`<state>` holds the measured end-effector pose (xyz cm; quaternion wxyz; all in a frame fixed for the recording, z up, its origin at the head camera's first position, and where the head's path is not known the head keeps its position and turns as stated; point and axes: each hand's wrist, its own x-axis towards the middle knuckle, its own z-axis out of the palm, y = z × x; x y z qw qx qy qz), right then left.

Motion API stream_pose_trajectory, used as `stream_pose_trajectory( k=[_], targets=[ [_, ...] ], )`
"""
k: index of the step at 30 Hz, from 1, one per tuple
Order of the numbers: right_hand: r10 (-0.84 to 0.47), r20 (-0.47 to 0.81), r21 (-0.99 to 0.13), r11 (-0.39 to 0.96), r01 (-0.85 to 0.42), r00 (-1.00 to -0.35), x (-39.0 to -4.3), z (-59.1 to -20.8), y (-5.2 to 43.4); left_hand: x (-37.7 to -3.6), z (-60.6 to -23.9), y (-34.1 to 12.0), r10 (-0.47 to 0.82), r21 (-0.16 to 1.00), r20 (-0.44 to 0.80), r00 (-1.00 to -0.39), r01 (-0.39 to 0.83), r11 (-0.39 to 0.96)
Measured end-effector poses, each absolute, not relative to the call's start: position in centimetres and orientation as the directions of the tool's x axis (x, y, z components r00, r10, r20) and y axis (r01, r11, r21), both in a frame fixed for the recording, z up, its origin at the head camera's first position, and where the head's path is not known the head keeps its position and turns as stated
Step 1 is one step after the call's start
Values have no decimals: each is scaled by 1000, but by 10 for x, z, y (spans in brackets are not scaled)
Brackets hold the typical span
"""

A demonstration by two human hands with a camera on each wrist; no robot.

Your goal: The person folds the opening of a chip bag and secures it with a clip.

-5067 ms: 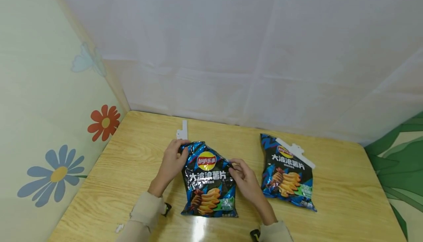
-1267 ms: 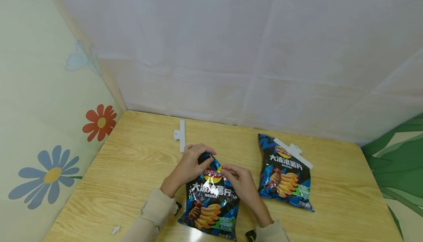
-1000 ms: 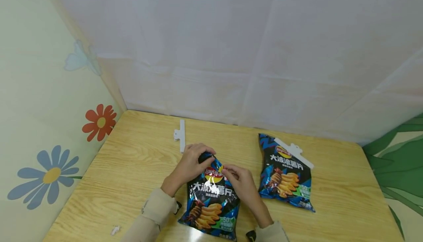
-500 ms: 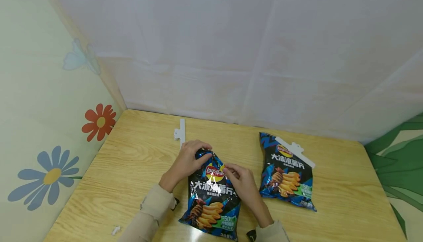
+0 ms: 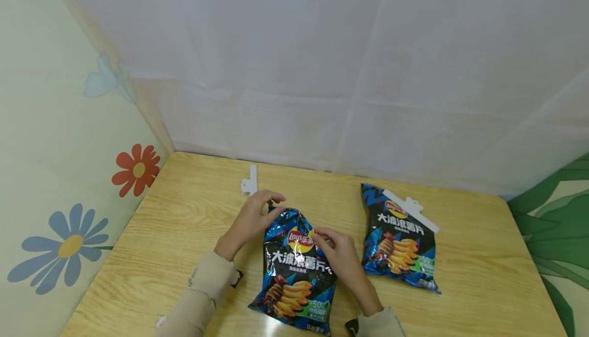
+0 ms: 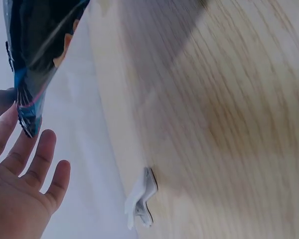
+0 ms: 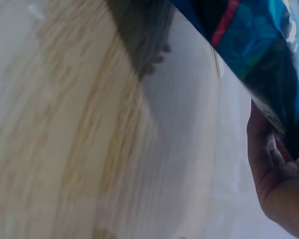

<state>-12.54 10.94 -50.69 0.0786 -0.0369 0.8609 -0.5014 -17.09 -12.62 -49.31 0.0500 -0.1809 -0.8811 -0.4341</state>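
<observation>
A black and blue Lay's chip bag (image 5: 299,275) is at the front centre in the head view, its upper edge opened out. My left hand (image 5: 248,219) is at its upper left corner, thumb over the front and fingers behind, in a loose hold. In the left wrist view the bag's corner (image 6: 30,114) lies between thumb and spread fingers. My right hand (image 5: 338,250) pinches the bag's upper right edge; in the right wrist view the fingertips are partly hidden. A white clip (image 5: 250,181) lies just beyond my left hand.
A second Lay's bag (image 5: 398,255) lies to the right, with a white clip (image 5: 411,210) across its top. A small white scrap (image 5: 160,321) lies at the front left of the wooden table (image 5: 483,265). A white cloth backdrop (image 5: 294,71) hangs behind.
The bag's top was folded down about a second ago and has opened out again. My left hand has slid left and back to the corner, its grip looser. The right hand has barely moved.
</observation>
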Motion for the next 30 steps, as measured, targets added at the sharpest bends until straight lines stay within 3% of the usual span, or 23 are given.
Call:
stream_pose_trajectory(
  k=[8, 30],
  targets=[
    [-131, -102, -867, 497, 23, -986, -125, -507, 111, -177, -495, -133, 238, 754, 233, -943, 330, 569],
    [-126, -102, -860, 509, 24, -987, -124, -509, 113, -199, -515, -173, 39, 808, 93, -995, 98, 581]
  ],
)
